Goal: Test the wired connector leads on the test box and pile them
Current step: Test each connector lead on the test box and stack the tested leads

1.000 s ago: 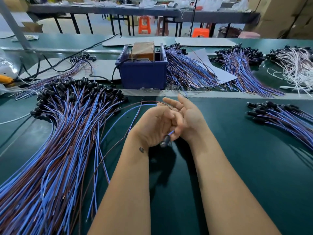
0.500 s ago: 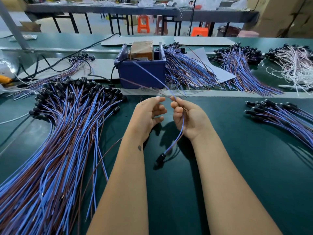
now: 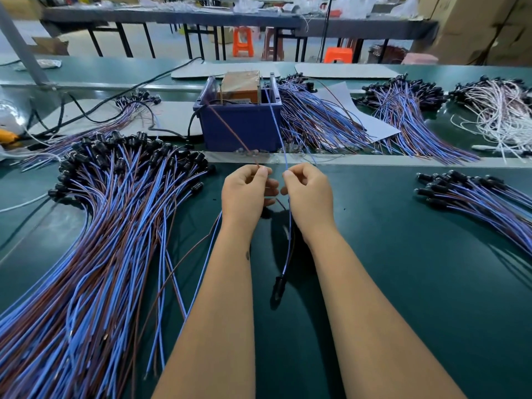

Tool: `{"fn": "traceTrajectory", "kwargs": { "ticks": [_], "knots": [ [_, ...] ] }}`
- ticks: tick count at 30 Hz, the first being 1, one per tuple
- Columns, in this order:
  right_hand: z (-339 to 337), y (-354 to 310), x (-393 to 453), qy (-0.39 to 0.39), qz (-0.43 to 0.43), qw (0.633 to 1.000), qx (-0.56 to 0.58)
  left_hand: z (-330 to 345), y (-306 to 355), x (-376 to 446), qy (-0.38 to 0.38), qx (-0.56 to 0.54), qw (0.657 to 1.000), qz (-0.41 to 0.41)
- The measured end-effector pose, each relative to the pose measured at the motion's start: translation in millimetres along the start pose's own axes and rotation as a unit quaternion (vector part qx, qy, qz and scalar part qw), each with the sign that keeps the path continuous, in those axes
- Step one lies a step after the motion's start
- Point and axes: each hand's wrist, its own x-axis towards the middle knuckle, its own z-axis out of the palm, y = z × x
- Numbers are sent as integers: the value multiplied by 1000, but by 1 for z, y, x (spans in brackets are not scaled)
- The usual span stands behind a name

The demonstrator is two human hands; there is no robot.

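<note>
Pinching, head view: left hand (image 3: pixel 244 191) nips the brown wire (image 3: pixel 230 131), right hand (image 3: pixel 308 191) the blue wire (image 3: pixel 275 122) | both wires run straight ahead, up and away to the test box (image 3: pixel 239 122) | connector (image 3: pixel 278 286) dangles below, nearer the right hand | untested pile (image 3: pixel 121 197) lies left, tested pile (image 3: pixel 472 194) right.
</note>
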Motion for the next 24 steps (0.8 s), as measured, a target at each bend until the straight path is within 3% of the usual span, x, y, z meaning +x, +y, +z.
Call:
{"fn": "traceTrajectory", "kwargs": {
  "ticks": [4,9,24],
  "knots": [
    [1,0,0,-9,18,1000,19,-4,-2,0,63,105,992,37],
    [5,-1,-2,-26,29,999,16,-4,-2,0,86,172,980,57],
    [4,-2,-4,-22,36,999,12,-12,2,-2,150,162,973,60]
  ]
}}
